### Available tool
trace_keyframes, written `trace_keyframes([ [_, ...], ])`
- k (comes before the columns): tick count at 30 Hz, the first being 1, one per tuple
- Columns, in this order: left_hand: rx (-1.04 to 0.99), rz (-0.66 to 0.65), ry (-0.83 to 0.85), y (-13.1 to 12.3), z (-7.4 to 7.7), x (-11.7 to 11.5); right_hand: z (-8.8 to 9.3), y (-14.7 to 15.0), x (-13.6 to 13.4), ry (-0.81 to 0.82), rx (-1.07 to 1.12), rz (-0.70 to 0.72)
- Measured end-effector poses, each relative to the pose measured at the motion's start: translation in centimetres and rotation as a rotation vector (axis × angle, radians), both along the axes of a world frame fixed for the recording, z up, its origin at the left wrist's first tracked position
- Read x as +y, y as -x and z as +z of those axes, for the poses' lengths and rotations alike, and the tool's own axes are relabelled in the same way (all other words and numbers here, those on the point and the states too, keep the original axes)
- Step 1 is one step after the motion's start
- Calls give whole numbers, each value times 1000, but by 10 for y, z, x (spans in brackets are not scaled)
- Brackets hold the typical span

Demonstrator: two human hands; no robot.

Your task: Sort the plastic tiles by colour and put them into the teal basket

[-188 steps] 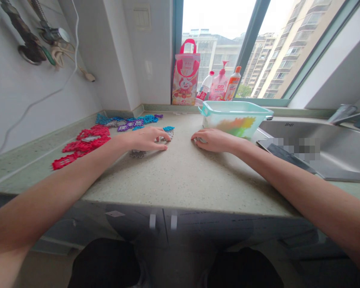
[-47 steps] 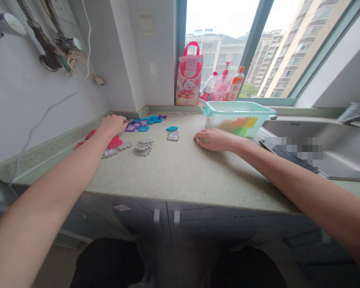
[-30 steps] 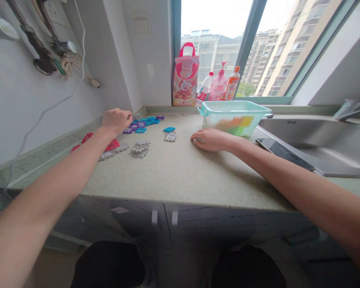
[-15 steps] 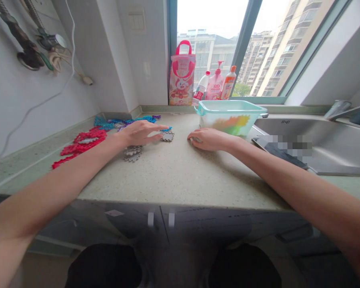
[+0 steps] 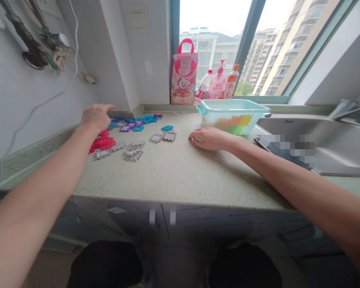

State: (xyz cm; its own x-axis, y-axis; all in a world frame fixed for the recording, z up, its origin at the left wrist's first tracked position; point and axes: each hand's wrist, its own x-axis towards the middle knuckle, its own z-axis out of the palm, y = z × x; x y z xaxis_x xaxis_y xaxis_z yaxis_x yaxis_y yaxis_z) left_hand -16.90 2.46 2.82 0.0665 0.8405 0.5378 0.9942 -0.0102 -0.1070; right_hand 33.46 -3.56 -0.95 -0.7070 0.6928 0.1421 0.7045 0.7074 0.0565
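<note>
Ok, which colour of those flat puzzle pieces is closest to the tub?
The small teal piece, lying apart from the rest with grey pieces just in front of it. The red pile and the blue and purple ones lie farther from the tub.

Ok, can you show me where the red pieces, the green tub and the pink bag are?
red pieces (image 5: 103,142), head view, middle of the red pile.
green tub (image 5: 259,109), head view, right part of its rim.
pink bag (image 5: 183,84), head view, front with the picture on it.
</note>
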Motion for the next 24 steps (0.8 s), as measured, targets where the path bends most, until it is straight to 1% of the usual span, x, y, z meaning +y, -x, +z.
trace_keyframes([
  [5, -102, -125, -41, -5, -8, 14, 0, 0, 0, -10, -10, 2],
  [6, -111, -129, -30, -5, -11, 18, 0, 0, 0, -11, -7, 2],
  [8, -80, -73, 74, -1, -17, 26, 0, 0, 0, -12, -2, 1],
  [11, -8, 54, 292, 8, -26, 34, 0, 0, 0, -15, -4, -4],
  [13, 6, 90, 362, 14, -30, 36, 0, 0, -1, -14, -9, -11],
  [18, 15, 127, 383, 14, -29, 36, 1, 1, -2, -3, -16, -10],
  [24, 22, 195, 379, 2, -21, 29, 0, 1, 0, -6, 3, -6],
])
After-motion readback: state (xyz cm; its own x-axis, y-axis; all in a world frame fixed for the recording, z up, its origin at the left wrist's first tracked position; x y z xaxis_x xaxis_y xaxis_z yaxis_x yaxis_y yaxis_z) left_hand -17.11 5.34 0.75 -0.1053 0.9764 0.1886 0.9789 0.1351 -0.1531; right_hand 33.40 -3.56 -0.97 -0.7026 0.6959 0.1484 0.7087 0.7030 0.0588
